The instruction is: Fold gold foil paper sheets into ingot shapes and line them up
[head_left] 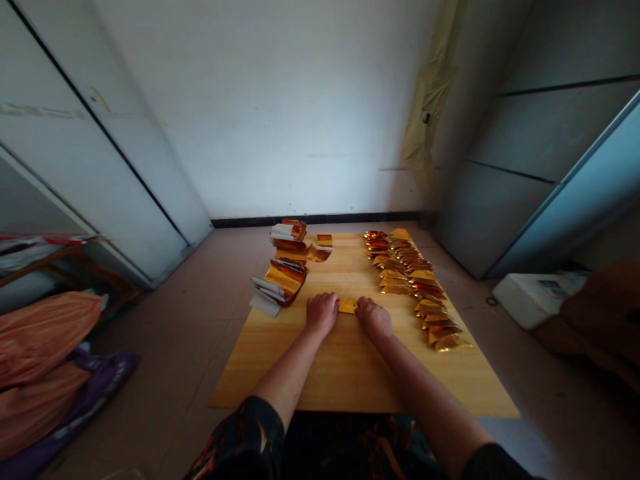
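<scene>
Bare forearms angle inward, left hand and right hand pressing gold foil.

- Overall dim; far wall brightest, light source out of frame.
- Glare on gold foil.
- Right side in deep shadow.
- Edges bowed by wide-angle distortion; no blur.

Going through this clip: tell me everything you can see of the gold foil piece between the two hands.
The gold foil piece is a small, narrow, roughly rectangular strip with a shiny yellow-gold surface that looks like metallic foil. It lies flat and roughly crosswise on the wooden board, near the board's middle. The left hand touches one end and the right hand the other, and their fingers cover its ends, so its full length is hidden. Its underside does not show, and any folds are too small to make out.
</scene>
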`<state>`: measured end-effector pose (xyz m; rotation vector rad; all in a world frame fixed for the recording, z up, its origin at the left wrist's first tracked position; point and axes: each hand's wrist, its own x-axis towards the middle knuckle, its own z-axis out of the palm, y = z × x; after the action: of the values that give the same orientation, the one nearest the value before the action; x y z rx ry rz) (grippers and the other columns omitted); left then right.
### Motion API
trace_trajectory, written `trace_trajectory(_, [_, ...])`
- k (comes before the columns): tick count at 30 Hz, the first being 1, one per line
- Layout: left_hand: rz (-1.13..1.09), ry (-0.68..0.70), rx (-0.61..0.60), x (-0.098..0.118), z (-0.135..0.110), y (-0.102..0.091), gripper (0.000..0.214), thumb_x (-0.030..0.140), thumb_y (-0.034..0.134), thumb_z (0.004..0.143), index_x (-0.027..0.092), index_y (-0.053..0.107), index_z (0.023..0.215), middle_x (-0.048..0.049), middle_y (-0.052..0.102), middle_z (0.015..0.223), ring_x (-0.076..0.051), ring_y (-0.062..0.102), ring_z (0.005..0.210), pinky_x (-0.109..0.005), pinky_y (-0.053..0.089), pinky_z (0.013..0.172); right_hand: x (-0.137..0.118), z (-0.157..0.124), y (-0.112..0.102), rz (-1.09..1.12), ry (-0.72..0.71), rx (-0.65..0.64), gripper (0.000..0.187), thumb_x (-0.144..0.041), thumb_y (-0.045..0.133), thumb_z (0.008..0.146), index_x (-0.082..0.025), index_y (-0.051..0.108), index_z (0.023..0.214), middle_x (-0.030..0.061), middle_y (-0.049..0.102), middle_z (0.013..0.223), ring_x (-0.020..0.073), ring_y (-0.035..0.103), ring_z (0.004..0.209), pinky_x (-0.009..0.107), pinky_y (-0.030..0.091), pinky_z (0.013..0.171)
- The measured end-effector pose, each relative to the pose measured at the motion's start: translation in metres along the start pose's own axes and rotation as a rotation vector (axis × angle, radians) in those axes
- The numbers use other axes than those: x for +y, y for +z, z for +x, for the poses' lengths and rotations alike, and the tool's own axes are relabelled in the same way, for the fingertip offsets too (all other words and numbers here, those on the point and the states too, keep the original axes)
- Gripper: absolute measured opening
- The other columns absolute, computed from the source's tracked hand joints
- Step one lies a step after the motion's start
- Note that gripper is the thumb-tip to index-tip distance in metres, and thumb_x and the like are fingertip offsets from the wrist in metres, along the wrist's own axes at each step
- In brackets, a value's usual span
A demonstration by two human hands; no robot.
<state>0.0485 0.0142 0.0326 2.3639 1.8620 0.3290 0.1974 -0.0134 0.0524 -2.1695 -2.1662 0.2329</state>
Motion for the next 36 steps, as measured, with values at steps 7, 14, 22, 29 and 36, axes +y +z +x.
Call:
trace_trajectory(7, [0.033, 0.035, 0.015, 0.002, 0.002, -0.002, 0.017, 0.025, 0.043, 0.089, 0.022, 0.058, 0.097, -0.0050, 0.066, 0.093, -0.020, 0.058, 0.093, -0.033, 0.035, 0.079, 0.001, 0.003, 0.000, -0.013, -0.004, -0.032, 0.021, -0.022, 0.036, 0.094, -0.018, 0.055, 0.101, 0.0102, 0.066, 0.098, 0.0172, 0.066, 0.086, 0.023, 0.044, 0.066])
trace_trajectory(14, [0.017, 0.037, 0.040, 0.003, 0.003, -0.001, 0.019, 0.023, 0.042, 0.089, 0.022, 0.060, 0.095, -0.0045, 0.068, 0.092, -0.020, 0.059, 0.092, -0.034, 0.033, 0.080, 0.002, 0.005, 0.003, -0.025, -0.002, 0.003, 0.024, -0.025, 0.033, 0.095, -0.017, 0.056, 0.100, 0.0111, 0.066, 0.094, 0.0182, 0.067, 0.083, 0.024, 0.045, 0.063])
trace_trajectory(22, [0.016, 0.062, 0.053, 0.001, 0.000, -0.001, 0.019, 0.026, 0.042, 0.090, 0.023, 0.061, 0.095, -0.0043, 0.067, 0.090, -0.019, 0.057, 0.091, -0.033, 0.032, 0.079, 0.000, 0.003, 0.003, -0.021, 0.014, 0.008, 0.024, -0.023, 0.032, 0.095, -0.018, 0.055, 0.100, 0.0080, 0.064, 0.096, 0.0165, 0.066, 0.079, 0.022, 0.040, 0.058])
trace_trajectory(29, [0.016, 0.173, 0.064, -0.002, 0.000, -0.004, 0.021, 0.026, 0.045, 0.089, 0.030, 0.066, 0.094, -0.0051, 0.061, 0.092, -0.020, 0.050, 0.097, -0.035, 0.030, 0.080, 0.011, -0.004, 0.009, 0.006, -0.116, 0.098, 0.016, -0.026, 0.040, 0.094, -0.022, 0.056, 0.095, 0.0034, 0.060, 0.098, 0.0114, 0.060, 0.085, 0.020, 0.036, 0.060])
trace_trajectory(36, [-0.041, 0.202, 0.044, -0.002, -0.003, -0.003, 0.023, 0.019, 0.048, 0.085, 0.028, 0.069, 0.091, -0.0063, 0.061, 0.088, -0.021, 0.050, 0.096, -0.037, 0.030, 0.081, 0.034, 0.003, 0.014, 0.052, -0.210, 0.120, 0.022, -0.028, 0.042, 0.093, -0.022, 0.063, 0.089, 0.0023, 0.061, 0.091, 0.0113, 0.058, 0.081, 0.019, 0.036, 0.063])
